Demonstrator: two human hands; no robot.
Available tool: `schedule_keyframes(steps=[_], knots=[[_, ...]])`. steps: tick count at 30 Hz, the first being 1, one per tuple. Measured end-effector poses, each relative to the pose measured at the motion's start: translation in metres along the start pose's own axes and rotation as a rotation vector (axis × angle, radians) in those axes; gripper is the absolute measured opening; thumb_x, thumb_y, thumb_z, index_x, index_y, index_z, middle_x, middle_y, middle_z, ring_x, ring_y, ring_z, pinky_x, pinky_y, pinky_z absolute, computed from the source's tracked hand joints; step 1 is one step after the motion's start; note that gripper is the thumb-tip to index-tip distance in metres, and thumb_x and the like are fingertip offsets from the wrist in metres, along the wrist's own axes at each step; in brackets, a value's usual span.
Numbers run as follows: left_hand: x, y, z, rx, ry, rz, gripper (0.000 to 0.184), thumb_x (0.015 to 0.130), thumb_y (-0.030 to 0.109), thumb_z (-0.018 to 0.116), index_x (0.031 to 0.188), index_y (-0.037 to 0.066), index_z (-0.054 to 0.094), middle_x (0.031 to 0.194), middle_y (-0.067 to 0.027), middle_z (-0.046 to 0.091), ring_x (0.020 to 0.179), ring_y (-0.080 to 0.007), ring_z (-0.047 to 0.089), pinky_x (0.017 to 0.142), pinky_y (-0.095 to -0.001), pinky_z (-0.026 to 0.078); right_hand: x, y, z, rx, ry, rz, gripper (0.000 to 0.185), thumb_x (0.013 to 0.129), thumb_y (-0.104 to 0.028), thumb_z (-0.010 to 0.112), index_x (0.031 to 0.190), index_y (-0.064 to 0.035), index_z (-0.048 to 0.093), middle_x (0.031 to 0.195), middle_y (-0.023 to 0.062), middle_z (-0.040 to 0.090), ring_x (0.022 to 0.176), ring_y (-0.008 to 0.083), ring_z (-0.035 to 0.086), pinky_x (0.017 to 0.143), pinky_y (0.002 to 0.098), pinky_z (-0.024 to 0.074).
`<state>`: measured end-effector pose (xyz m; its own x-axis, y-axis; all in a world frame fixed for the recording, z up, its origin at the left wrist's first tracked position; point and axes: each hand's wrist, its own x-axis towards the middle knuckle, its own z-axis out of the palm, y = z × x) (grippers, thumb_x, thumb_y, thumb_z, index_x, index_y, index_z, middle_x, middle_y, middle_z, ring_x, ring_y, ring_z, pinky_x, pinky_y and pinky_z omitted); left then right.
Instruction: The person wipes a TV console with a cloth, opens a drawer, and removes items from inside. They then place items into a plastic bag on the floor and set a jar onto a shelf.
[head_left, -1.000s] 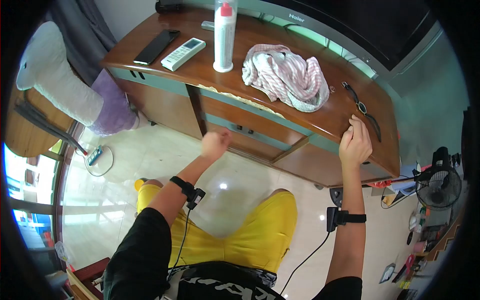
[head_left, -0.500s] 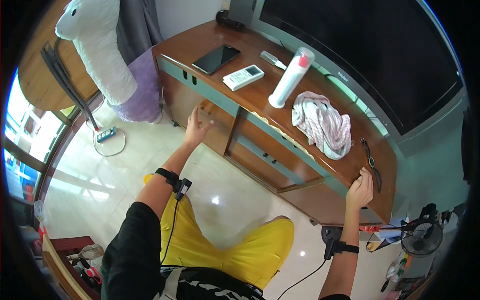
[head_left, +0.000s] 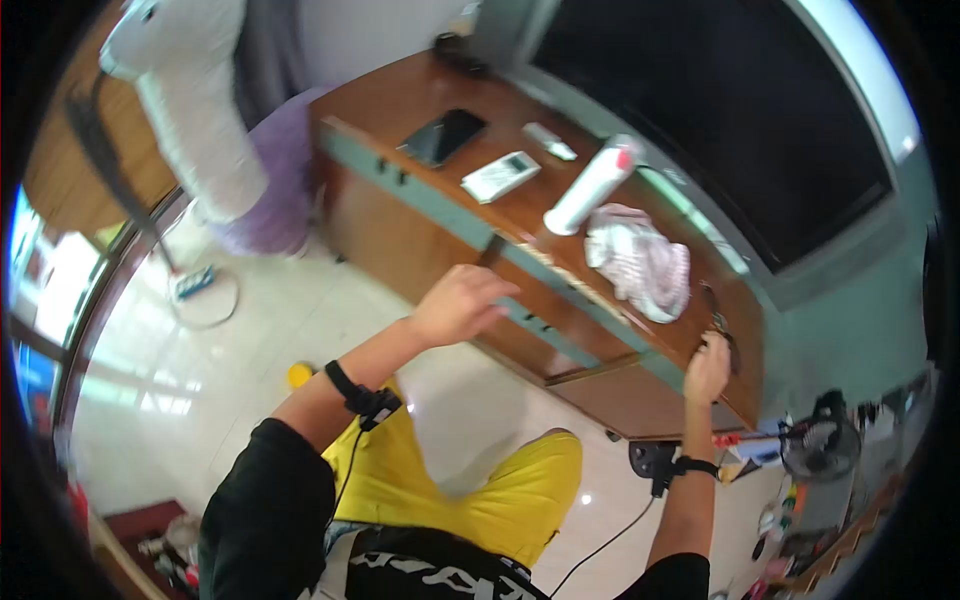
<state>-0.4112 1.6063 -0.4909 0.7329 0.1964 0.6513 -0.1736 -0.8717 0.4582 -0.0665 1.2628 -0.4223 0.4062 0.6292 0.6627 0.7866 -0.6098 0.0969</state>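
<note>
On the right end of the wooden cabinet lies a dark wristwatch (head_left: 733, 357), stretched out lengthwise. My right hand (head_left: 708, 370) is at the middle of it, fingers pinched together on the watch and partly covering it. My left hand (head_left: 462, 306) is in the air in front of the cabinet's drawers, empty, with its fingers loosely bent and apart. A crumpled pink-and-white striped cloth (head_left: 640, 262) sits left of the watch. Beside the cloth stands a white bottle with a pink-red top (head_left: 592, 187).
Farther left on the cabinet (head_left: 400, 95) are a white remote control (head_left: 500, 177), a black phone (head_left: 443, 137) and a small white object (head_left: 549, 141). A large television (head_left: 700, 110) stands behind. A white plush toy (head_left: 205, 130) is at the left, a fan (head_left: 822, 447) at the lower right.
My left hand has moved right and nearer to me, its fingers more bent. My right hand has come onto the watch from just beside it. The whole view has shifted slightly and blurred.
</note>
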Motion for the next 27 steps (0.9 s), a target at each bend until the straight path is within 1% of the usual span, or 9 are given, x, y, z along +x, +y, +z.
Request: schedule_keyframes(steps=[4, 6, 7, 8, 11, 16, 19, 21, 27], knots=[[-0.094, -0.027, -0.045, -0.195, -0.239, -0.293, 0.025, 0.095, 0.023, 0.061, 0.114, 0.008, 0.067, 0.109, -0.0135, 0.070, 0.106, -0.0308, 0.063, 0.094, -0.0436, 0.047, -0.005, 0.007, 0.008, 0.031, -0.017, 0.013, 0.028, 0.085, -0.003, 0.047, 0.109, -0.0012, 0.060, 0.114, 0.0165, 0.061, 0.110, 0.0352, 0.056, 0.098, 0.0428, 0.0431], [-0.176, -0.068, -0.076, -0.150, -0.022, -0.409, 0.029, 0.099, 0.030, 0.056, 0.110, 0.007, 0.070, 0.112, -0.0151, 0.070, 0.102, -0.0336, 0.066, 0.089, -0.0434, 0.051, -0.009, 0.021, 0.012, -0.014, -0.089, 0.003, 0.030, 0.092, -0.006, 0.045, 0.118, -0.0025, 0.059, 0.120, 0.0151, 0.060, 0.116, 0.0328, 0.055, 0.102, 0.0413, 0.0409], [-0.201, -0.056, -0.114, -0.081, -0.090, -0.753, 0.031, 0.097, 0.031, 0.058, 0.113, 0.006, 0.068, 0.109, -0.0157, 0.070, 0.098, -0.0335, 0.067, 0.087, -0.0436, 0.052, -0.010, 0.014, 0.008, 0.030, -0.108, 0.028, 0.030, 0.094, -0.008, 0.044, 0.120, -0.0026, 0.059, 0.121, 0.0147, 0.060, 0.117, 0.0330, 0.054, 0.102, 0.0407, 0.0403], [-0.239, -0.057, -0.137, 0.081, -0.111, -0.891, 0.033, 0.096, 0.032, 0.060, 0.115, 0.006, 0.067, 0.105, -0.0156, 0.071, 0.096, -0.0330, 0.068, 0.085, -0.0439, 0.053, -0.011, 0.021, 0.011, 0.029, -0.096, -0.023, 0.030, 0.096, -0.009, 0.042, 0.121, -0.0023, 0.058, 0.123, 0.0147, 0.060, 0.119, 0.0332, 0.054, 0.102, 0.0409, 0.0404], [-0.371, -0.048, -0.190, 0.356, -0.255, -1.152, 0.041, 0.092, 0.039, 0.062, 0.115, 0.005, 0.065, 0.106, -0.0185, 0.069, 0.100, -0.0358, 0.065, 0.088, -0.0449, 0.051, -0.016, 0.036, 0.021, 0.020, -0.094, -0.029, 0.034, 0.099, -0.014, 0.038, 0.123, -0.0022, 0.058, 0.125, 0.0160, 0.059, 0.118, 0.0345, 0.055, 0.101, 0.0415, 0.0420], [-0.524, 0.007, -0.192, 0.301, -0.411, -1.516, 0.051, 0.084, 0.037, 0.072, 0.123, 0.007, 0.061, 0.113, -0.0176, 0.068, 0.108, -0.0363, 0.062, 0.094, -0.0467, 0.049, -0.015, 0.023, 0.017, 0.067, -0.091, 0.009, 0.039, 0.098, -0.019, 0.034, 0.122, -0.0006, 0.059, 0.122, 0.0181, 0.060, 0.117, 0.0371, 0.055, 0.101, 0.0441, 0.0410], [-0.558, 0.033, -0.142, 0.229, -0.537, -1.570, 0.080, 0.072, 0.039, 0.082, 0.139, 0.010, 0.050, 0.125, -0.0236, 0.059, 0.116, -0.0419, 0.057, 0.096, -0.0486, 0.049, -0.014, 0.028, 0.016, 0.055, -0.117, -0.003, 0.037, 0.098, -0.016, 0.035, 0.123, -0.0013, 0.058, 0.124, 0.0176, 0.059, 0.116, 0.0360, 0.056, 0.100, 0.0420, 0.0440], [-0.542, 0.048, -0.106, 0.308, -0.349, -1.500, 0.095, 0.069, 0.042, 0.084, 0.148, 0.014, 0.039, 0.136, -0.0252, 0.048, 0.122, -0.0439, 0.052, 0.098, -0.0529, 0.047, -0.014, 0.027, 0.020, 0.068, -0.097, -0.005, 0.038, 0.098, -0.018, 0.034, 0.122, -0.0004, 0.058, 0.123, 0.0179, 0.060, 0.116, 0.0367, 0.056, 0.100, 0.0426, 0.0430], [-0.469, 0.033, -0.049, 0.543, -0.393, -1.473, 0.116, 0.065, 0.050, 0.085, 0.157, 0.024, 0.019, 0.154, -0.0186, 0.031, 0.138, -0.0379, 0.037, 0.102, -0.0565, 0.042, -0.017, 0.028, 0.019, 0.085, -0.073, 0.020, 0.038, 0.098, -0.019, 0.034, 0.121, -0.0009, 0.060, 0.122, 0.0175, 0.061, 0.115, 0.0366, 0.056, 0.098, 0.0420, 0.0450]])
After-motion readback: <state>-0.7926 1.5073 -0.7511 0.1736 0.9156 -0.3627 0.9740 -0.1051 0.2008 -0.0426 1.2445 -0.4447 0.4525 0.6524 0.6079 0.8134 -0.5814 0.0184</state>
